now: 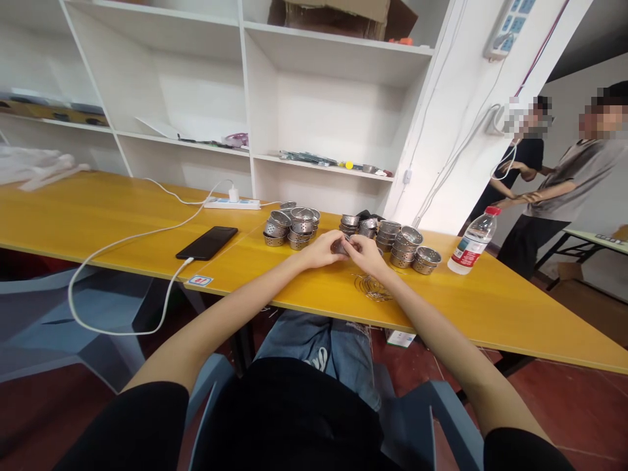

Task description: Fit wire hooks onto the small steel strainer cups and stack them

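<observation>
Over the yellow table my left hand (326, 250) and my right hand (366, 254) meet, fingers curled around a small perforated metal cup (339, 246). The fingers cover most of this cup. Just below my right hand lies a loose bunch of thin metal wire rings (373, 288). Stacked perforated metal cups (301, 226) stand beyond my left hand. More such stacks (403, 248) are to the right of and behind my right hand, with a short stack (426, 260) at their right end.
A phone (208, 243) with a white charging cable lies left, near a power strip (232, 204). A water bottle (473, 242) with a red cap stands right. White shelves (324, 163) rise behind the table (510, 314). Two people (559, 176) stand at the far right.
</observation>
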{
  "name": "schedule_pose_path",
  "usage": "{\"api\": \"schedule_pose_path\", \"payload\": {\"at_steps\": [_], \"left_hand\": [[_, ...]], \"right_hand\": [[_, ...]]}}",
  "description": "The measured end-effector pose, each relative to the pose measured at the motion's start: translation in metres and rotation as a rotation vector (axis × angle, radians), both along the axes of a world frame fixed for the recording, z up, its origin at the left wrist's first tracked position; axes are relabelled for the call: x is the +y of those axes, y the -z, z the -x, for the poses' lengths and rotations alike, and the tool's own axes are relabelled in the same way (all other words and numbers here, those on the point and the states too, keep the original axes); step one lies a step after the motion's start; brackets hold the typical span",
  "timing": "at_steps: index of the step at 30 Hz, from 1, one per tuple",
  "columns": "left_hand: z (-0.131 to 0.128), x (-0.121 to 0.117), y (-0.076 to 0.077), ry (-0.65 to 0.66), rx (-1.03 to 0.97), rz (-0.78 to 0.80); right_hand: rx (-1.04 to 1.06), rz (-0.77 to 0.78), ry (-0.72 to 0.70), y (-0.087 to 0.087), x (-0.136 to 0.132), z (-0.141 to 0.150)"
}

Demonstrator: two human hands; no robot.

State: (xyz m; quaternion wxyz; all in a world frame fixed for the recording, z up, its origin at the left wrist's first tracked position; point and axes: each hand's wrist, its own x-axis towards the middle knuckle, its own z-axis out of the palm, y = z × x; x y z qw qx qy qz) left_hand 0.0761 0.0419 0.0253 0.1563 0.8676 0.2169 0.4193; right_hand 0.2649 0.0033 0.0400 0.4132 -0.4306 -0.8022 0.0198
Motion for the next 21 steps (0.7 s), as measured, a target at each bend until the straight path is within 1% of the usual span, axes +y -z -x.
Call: {"api": "schedule_pose_path", "payload": {"at_steps": [3,6,10,13,15,18,21], "left_hand": [[0.001,-0.001,0.0,0.003,0.001,0.004],[0.002,-0.001,0.001,0.03,-0.031,0.044],[0.001,0.002,0.003,0.08,-0.07,0.062],[0.002,0.003,0.004,0.085,-0.062,0.052],[0.002,0.003,0.003,0.088,-0.046,0.04],[0.004,0.002,0.002,0.092,-0.017,0.012],[0.005,0.0,0.001,0.086,0.01,-0.006]], "right_hand": [[0.06,0.052,-0.021,-0.003,-0.003,0.001],[0.177,0.157,-0.09,-0.006,-0.004,-0.001],[0.427,0.393,-0.173,-0.011,0.0,-0.004],[0.627,0.559,-0.235,-0.015,0.003,-0.007],[0.718,0.673,-0.263,-0.019,0.003,-0.009],[0.765,0.822,-0.289,-0.023,0.002,-0.013],[0.75,0.885,-0.324,-0.023,0.001,-0.014]]}}
